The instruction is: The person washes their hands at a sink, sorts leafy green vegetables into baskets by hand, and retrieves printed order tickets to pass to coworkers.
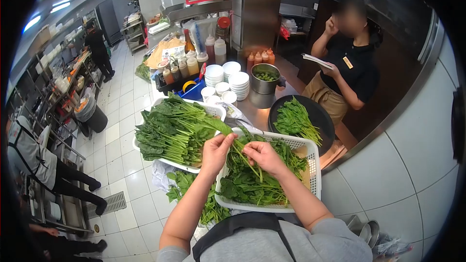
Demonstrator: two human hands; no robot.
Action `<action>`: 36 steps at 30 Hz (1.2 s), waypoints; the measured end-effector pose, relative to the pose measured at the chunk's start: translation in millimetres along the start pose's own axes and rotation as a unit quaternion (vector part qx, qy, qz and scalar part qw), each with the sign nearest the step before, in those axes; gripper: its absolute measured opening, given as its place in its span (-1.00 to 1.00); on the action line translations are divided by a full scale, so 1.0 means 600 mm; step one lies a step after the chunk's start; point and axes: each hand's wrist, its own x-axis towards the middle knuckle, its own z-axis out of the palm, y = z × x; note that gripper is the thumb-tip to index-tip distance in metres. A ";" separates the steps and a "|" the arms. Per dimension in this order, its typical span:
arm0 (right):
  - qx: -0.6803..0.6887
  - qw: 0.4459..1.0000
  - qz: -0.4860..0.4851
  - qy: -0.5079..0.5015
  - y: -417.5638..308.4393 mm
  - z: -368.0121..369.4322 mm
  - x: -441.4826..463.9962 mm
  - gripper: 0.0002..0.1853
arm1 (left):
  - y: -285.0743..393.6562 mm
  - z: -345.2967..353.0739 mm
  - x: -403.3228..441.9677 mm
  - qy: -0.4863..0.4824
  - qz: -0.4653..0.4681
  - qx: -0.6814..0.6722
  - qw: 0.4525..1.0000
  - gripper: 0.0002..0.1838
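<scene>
My left hand [217,153] pinches a leafy green stalk [238,148], with a broad leaf sticking out beyond the fingers. On the lower part of the stalk, my right hand [265,157] is closed in a pinch too. Both hands are above a white perforated basket [315,170] holding a loose heap of leafy greens [247,184]. To the left, a second white basket [219,110] holds bunches of spinach-like greens [170,128] lined up with their stems toward me. More loose leaves [208,204] lie below, partly hidden by my left forearm.
A dark round tray [327,121] bears trimmed greens at the right. Behind are stacked white bowls [239,85], a metal pot [264,85] of small green fruits and sauce bottles [220,51]. A person [349,63] with a notepad stands across the counter; others stand at left.
</scene>
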 end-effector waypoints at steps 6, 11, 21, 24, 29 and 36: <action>-0.019 0.999 0.022 0.022 0.034 -0.023 -0.024 -0.79 | 0.004 -0.025 0.010 0.085 0.061 -0.035 0.994 -0.74; -0.029 0.997 0.054 0.044 0.062 -0.045 -0.051 -0.80 | 0.013 -0.065 0.022 0.150 0.069 -0.067 0.984 -0.73; -0.483 0.873 -0.001 -0.064 0.026 -0.026 -0.068 -0.38 | 0.047 -0.107 0.010 0.134 0.125 -0.009 0.983 -0.74; -0.363 0.926 -0.106 -0.015 -0.017 0.012 -0.028 -0.41 | 0.056 -0.089 -0.006 0.133 0.118 0.010 0.984 -0.77; -0.322 0.920 -0.224 0.007 -0.062 0.082 0.037 -0.55 | 0.059 -0.058 -0.029 0.115 0.184 0.124 0.968 -0.82; -0.115 0.980 -0.142 -0.080 -0.002 0.106 0.071 -0.78 | 0.056 -0.065 -0.048 0.135 0.073 0.206 0.966 -0.76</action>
